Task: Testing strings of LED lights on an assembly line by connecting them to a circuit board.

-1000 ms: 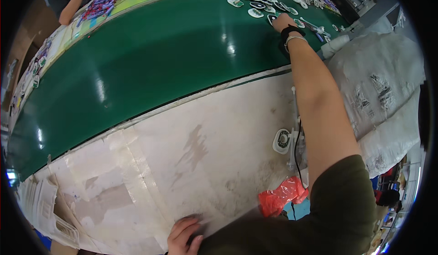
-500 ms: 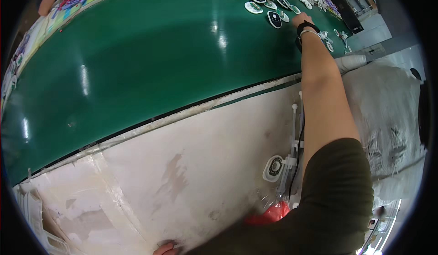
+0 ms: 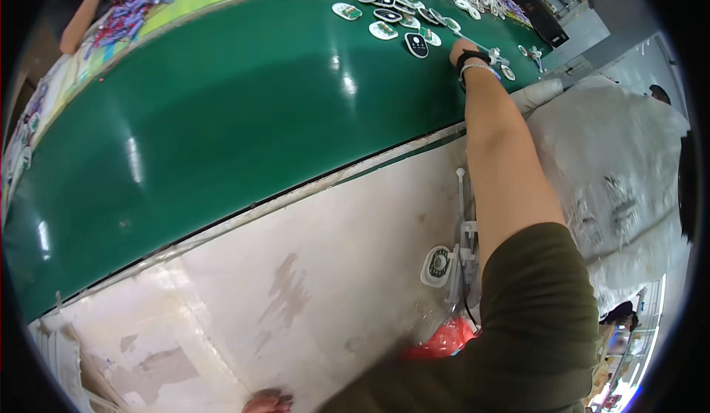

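Observation:
My right hand [image 3: 462,51], with a black band at the wrist, reaches far out over the green surface [image 3: 244,110]. Its fingers look curled, but the grip itself is hidden behind the back of the hand. Right beside it, a thin white plastic rod [image 3: 473,42] runs to white plastic fittings [image 3: 497,56]. Left of the hand lies a group of oval pieces, among them a black-faced one with a white rim [image 3: 416,45] and a white one with a green board [image 3: 383,30]. At the bottom edge only part of my left hand [image 3: 268,401] shows, blurred.
Nearer me is a stained white panel [image 3: 296,287]. White rods with an oval housing [image 3: 437,265] and a red plastic bag [image 3: 444,337] lie at its right. Plastic-wrapped goods [image 3: 603,169] stand at right. Across the surface, another person's arm [image 3: 78,25] is near purple and red parts [image 3: 133,14].
The view has shifted, so the surface and pieces sit farther left and lower. The white rod beside my right hand now shows. The right arm stays stretched out; more of my left hand shows.

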Available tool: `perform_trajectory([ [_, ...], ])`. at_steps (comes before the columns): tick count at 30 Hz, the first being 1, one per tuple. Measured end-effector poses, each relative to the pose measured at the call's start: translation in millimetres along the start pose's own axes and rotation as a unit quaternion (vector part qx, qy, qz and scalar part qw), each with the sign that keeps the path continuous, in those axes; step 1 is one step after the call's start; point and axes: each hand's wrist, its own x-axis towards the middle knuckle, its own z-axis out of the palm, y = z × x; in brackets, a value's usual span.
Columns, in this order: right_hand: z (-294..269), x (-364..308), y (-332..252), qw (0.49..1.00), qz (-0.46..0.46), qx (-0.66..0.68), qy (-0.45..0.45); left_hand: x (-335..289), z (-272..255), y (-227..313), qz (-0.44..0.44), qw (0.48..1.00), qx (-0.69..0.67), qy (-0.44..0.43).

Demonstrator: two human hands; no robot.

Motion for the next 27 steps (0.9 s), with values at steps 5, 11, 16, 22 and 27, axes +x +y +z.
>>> perform_trajectory([
  [5, -30.7, -76.0, -41.6, 0.998, -0.047, 0.025, -0.028, 5.2, 8.2, 5.5, 0.001, 1.0, 0.008, -0.005],
  [11, -46.0, -135.2, -124.0, 0.925, -0.368, -0.019, -0.096, 0.4, 11.9, 7.6, -0.019, 0.999, 0.011, 0.038],
  [16, -82.3, -264.7, -228.8, 0.858, -0.476, 0.156, -0.109, -5.0, 12.0, -4.0, 0.066, 0.995, 0.073, 0.027],
  [22, -114.3, -302.0, -251.0, 0.718, -0.597, 0.356, -0.035, -4.7, 12.9, -3.5, 0.129, 0.977, 0.17, 0.013],
  [27, -81.5, -261.3, -223.6, 0.792, -0.543, 0.279, 0.005, -0.9, 15.8, 5.9, 0.147, 0.973, 0.176, -0.001],
])
